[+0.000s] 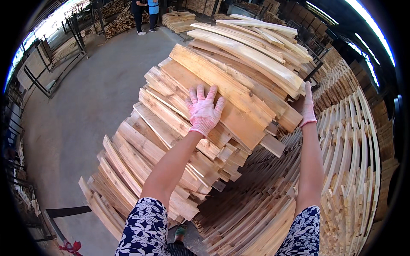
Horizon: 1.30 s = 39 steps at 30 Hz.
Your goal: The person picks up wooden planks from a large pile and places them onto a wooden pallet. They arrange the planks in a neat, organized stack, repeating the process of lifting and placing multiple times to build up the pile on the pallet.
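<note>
Tall board pile (164, 113) looks mostly unsorted

The left hand (206, 110) lies open, fingers spread, on a wide board (240, 122) atop the pile. The right hand (308, 106) is at the pile's right edge; whether it grips, I cannot tell. Stacked rows (347, 158) right of the pile look done.

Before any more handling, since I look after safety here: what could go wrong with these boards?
The boards lie unevenly, with ends jutting out, so some might slide off. The left hand rests spread on top of them and could get pinched if they shift. A foot shows just below the board ends, where a falling board might strike it.
</note>
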Available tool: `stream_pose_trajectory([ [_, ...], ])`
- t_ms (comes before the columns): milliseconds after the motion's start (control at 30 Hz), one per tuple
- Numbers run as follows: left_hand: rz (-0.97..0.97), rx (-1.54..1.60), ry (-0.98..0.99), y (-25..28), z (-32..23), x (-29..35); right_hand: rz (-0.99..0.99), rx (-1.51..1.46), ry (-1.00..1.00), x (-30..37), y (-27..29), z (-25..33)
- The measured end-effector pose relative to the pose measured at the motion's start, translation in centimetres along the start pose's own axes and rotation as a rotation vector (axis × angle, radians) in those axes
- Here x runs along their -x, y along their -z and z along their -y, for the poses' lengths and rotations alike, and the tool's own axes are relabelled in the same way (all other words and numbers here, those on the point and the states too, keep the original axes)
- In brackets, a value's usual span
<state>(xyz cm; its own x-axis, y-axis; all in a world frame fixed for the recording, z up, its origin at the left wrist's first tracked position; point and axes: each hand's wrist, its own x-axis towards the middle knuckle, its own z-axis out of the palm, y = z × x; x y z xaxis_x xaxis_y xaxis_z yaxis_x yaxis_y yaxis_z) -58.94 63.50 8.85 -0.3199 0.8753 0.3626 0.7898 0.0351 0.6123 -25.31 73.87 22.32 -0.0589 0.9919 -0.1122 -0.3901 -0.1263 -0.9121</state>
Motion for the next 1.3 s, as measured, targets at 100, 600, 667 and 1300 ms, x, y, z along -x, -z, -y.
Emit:
stream_pose_trajectory([
  [100,-0.012,0.033,-0.016,0.0,0.1,0.0,-0.036,0.068,-0.056,0.7,-0.3,0.4],
  [600,0.368,0.631,0.466,6.4,-3.6,-1.5,-0.175,0.06,0.298,14.6,-4.2,-9.2],
  [667,0.357,0.477,0.485,7.7,-5.2,0.6,-0.23,0.168,0.374,19.1,-5.4,-12.4],
  [1300,0.444,0.184,0.207,12.3,4.7,12.0,0.158,0.287,-0.306,27.5,-3.4,-23.9],
])
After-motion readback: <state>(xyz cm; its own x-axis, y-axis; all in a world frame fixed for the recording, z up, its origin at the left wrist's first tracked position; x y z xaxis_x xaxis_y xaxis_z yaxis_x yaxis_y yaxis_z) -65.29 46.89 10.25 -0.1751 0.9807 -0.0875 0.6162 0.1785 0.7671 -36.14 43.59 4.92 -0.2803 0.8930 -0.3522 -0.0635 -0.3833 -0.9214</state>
